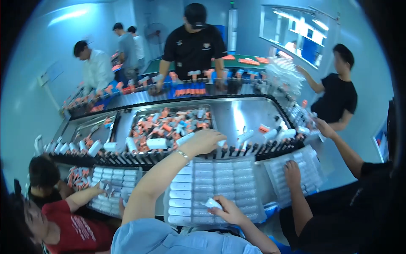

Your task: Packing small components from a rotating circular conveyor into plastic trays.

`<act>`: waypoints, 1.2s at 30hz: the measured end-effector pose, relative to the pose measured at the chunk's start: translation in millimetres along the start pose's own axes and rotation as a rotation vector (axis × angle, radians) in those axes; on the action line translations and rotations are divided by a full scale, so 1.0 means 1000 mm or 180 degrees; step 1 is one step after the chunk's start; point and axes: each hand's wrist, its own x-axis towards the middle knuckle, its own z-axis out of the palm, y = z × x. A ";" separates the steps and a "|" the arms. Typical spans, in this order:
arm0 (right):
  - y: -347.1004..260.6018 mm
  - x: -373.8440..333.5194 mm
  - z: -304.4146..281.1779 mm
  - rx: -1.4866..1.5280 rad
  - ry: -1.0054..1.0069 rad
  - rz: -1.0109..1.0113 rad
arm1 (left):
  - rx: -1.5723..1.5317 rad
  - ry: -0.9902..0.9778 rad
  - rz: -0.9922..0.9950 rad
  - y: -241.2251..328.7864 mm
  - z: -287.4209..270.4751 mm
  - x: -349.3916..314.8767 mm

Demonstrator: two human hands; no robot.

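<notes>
My left hand reaches forward to the black row of holders along the conveyor's near edge. Its fingers are curled down around a small white part there, and a thin bracelet circles the wrist. My right hand is close to my body over a clear plastic tray with rows of moulded pockets. It pinches a small white piece at the tray's near edge. The tray's left column holds white parts.
A steel bin of orange and white parts lies behind the holder row. A person in red works a second tray on my left. A person in black rests a hand on a third tray at my right. Several people stand across the conveyor.
</notes>
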 end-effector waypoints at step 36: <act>0.008 -0.003 -0.008 -0.0210 -0.0249 0.0038 | -0.0039 0.0754 -0.1052 0.009 0.041 -0.136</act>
